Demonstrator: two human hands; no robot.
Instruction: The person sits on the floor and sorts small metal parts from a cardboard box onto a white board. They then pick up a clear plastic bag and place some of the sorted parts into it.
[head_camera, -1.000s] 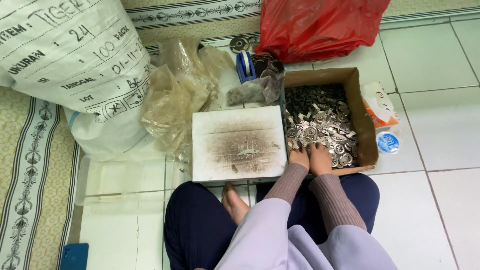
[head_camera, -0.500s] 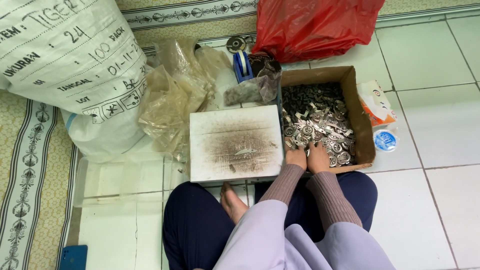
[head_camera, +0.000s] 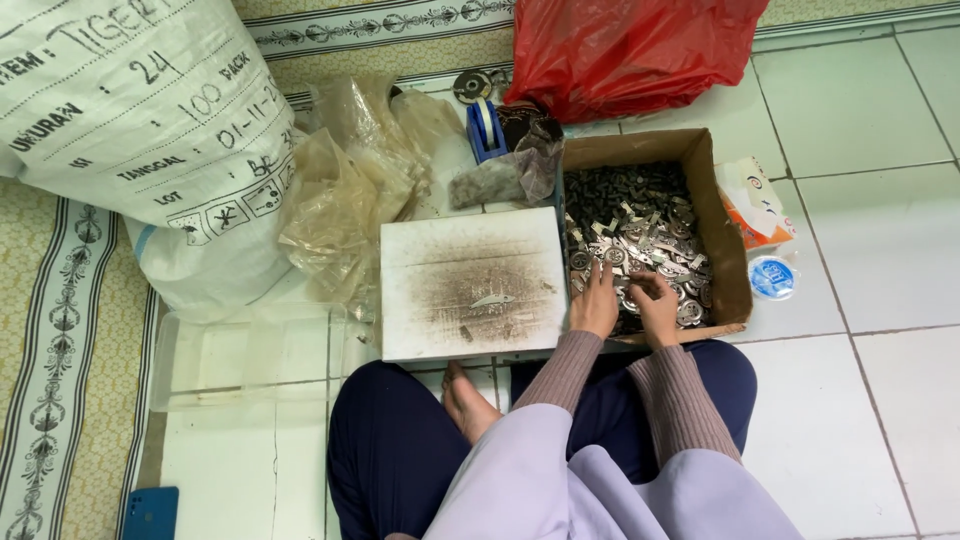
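Note:
I sit cross-legged on a tiled floor. Both hands reach into a cardboard box (head_camera: 716, 225) filled with small shiny metal parts (head_camera: 640, 220). My left hand (head_camera: 597, 300) lies on the parts at the box's near left side, fingers spread. My right hand (head_camera: 657, 303) rests beside it with fingers curled among the parts; whether it grips one I cannot tell. Left of the box lies a stained white board (head_camera: 472, 283) with one small metal piece (head_camera: 493, 300) on it.
A large printed white sack (head_camera: 140, 130) stands at the left. Crumpled clear plastic bags (head_camera: 345, 175), a blue tape dispenser (head_camera: 486, 126) and a red plastic bag (head_camera: 625, 50) lie behind. A clear plastic tray (head_camera: 250, 355), a tissue pack (head_camera: 756, 200), a sealed water cup (head_camera: 772, 277) and a blue phone (head_camera: 152, 513) are nearby.
Both hands have moved a little deeper into the box, and their fingers have spread over the parts. The view has shifted slightly.

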